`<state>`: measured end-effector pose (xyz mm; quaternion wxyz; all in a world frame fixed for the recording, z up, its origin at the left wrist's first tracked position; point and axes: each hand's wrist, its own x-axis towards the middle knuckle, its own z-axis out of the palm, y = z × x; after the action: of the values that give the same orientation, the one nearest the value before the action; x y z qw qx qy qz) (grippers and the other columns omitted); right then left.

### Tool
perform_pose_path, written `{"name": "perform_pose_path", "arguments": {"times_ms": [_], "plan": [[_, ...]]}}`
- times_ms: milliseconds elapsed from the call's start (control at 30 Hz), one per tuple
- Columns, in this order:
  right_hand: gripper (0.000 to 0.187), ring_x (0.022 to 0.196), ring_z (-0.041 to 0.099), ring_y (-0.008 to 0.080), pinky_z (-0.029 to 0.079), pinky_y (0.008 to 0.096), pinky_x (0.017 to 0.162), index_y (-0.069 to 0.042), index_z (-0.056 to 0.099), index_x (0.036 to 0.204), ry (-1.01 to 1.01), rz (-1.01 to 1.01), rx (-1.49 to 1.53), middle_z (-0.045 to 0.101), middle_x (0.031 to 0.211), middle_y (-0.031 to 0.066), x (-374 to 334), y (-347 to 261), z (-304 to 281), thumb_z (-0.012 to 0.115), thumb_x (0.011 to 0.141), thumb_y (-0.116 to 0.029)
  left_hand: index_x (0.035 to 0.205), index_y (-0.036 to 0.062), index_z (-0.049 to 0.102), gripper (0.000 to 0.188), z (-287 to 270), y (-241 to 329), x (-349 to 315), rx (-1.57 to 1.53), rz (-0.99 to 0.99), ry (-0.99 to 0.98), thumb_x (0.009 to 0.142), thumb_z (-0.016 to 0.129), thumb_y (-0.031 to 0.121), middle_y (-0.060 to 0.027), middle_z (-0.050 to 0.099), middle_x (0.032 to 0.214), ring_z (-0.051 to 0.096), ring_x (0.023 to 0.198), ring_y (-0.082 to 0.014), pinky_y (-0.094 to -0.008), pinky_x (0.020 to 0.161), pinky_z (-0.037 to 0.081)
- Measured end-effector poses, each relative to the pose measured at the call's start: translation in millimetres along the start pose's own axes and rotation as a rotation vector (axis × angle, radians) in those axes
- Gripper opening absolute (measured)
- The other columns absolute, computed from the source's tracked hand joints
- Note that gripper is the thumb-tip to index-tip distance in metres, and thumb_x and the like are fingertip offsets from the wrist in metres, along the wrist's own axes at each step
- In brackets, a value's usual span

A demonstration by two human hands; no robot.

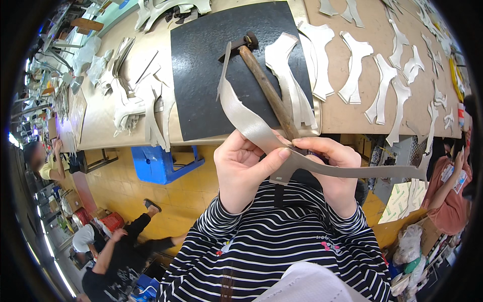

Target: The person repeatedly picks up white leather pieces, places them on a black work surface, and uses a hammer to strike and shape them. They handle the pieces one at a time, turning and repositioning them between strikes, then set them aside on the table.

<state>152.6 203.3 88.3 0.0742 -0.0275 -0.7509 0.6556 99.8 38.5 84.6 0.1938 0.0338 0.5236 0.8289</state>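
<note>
While both bare hands meet just above a black-and-white striped top, they grip one long, curved grey strip (261, 136) of thin sheet material between them. The left hand (241, 168) is closed on the strip near its middle, thumb pressed flat across the upper face and fingers curled underneath. The right hand (334, 173) is closed too, fingers folded over the strip just beside the left thumb. From the hands the strip sweeps up and left to a narrow pointed end over a black mat (201, 65), and its other arm runs out to the right, past the right hand, toward the table's edge. A hammer (266, 85) with a worn wooden handle lies slantwise on the mat, its dark head farthest from the person and its handle end hidden behind the hands (whether a finger touches it cannot be told). The mat sits on a tan worktable (342, 116), where many pale cut pieces (354, 68) of similar curved shape lie spread on the right and heaped on the left. Below the table's edge are a blue plastic stool (158, 166) and a yellow floor. Other people work at the far left, lower left and right.
</note>
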Motion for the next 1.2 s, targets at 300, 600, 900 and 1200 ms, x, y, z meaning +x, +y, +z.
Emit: {"name": "perform_pose_path", "arguments": {"times_ms": [300,600,900,1200], "plan": [[0.021,0.074,0.067,0.0104,0.051,0.0215,0.067,0.004,0.067,0.106,0.062,0.077,0.152,0.072,0.089,0.0109,-5.1,2.7,5.6,0.067,0.085,0.002,0.109,-0.0071,0.057,0.03,-0.4,0.6,-1.0,-0.022,-0.018,-0.022,0.083,0.071,-0.005,-0.0138,0.067,0.1,0.065,0.093,-0.017,-0.0304,0.086,0.052],[0.019,0.078,0.068,0.0125,0.052,0.0222,0.071,0.005,0.066,0.106,-0.008,0.178,0.252,0.072,0.09,0.0118,-4.3,-1.7,1.9,0.063,0.087,0.0,0.11,-0.007,0.057,0.031,-2.9,3.1,-2.4,-0.033,-0.042,-0.034,0.083,0.071,-0.005,-0.014,0.067,0.1,0.065,0.094,-0.0171,-0.0305,0.086,0.052],[0.02,0.082,0.07,0.0147,0.053,0.0235,0.073,0.004,0.067,0.106,-0.007,0.132,0.172,0.072,0.092,0.012,-2.4,-0.4,2.2,0.064,0.086,0.002,0.11,-0.0073,0.058,0.031,-1.3,5.8,-1.5,0.007,-0.04,-0.035,0.082,0.071,-0.006,-0.0136,0.067,0.1,0.065,0.095,-0.0169,-0.0313,0.087,0.051],[0.022,0.08,0.07,0.014,0.053,0.0225,0.069,0.002,0.068,0.105,-0.048,0.083,0.124,0.072,0.092,0.0117,-1.9,-2.2,-1.1,0.067,0.083,0.003,0.109,-0.008,0.058,0.031,-1.1,9.2,-2.7,0.03,-0.041,-0.035,0.081,0.072,-0.006,-0.0129,0.067,0.1,0.065,0.094,-0.0165,-0.031,0.087,0.051]]}}
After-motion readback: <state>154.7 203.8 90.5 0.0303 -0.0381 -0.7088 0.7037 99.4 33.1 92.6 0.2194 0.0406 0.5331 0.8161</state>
